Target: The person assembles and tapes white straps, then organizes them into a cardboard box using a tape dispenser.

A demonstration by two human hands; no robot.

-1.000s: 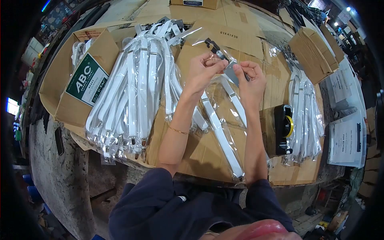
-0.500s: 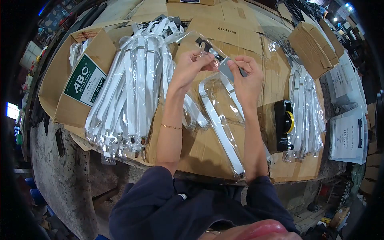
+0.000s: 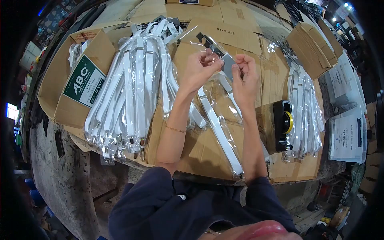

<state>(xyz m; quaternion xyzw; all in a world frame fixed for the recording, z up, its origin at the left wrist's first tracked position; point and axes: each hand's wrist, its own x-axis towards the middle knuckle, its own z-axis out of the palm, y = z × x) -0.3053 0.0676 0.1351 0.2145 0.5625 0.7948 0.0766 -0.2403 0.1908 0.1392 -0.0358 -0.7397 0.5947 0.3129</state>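
Observation:
Between my two hands is a grey and black hanger card (image 3: pixel 228 66) at the top of a clear plastic bag, which holds a white strap (image 3: pixel 219 130) hanging down toward the table's front edge. My left hand (image 3: pixel 204 69) has its fingers curled and pinches the bag beside the card's left side. My right hand (image 3: pixel 245 76) grips the card's right edge between thumb and fingers. Left of my hands lies a large heap of bagged white straps (image 3: pixel 138 88) with metal clips at the lower ends.
An open carton (image 3: pixel 60 108) with a green label stands at the left. A black tape dispenser (image 3: pixel 280 128) is right of my right forearm, beside more bagged straps (image 3: pixel 306 112). Farther right are a small carton (image 3: pixel 310 50) and a clear plastic bin (image 3: pixel 348 138).
My left hand has turned and its fingers have curled in more. The card's hook end has tilted and shifted slightly, and my right hand has moved a little down the card.

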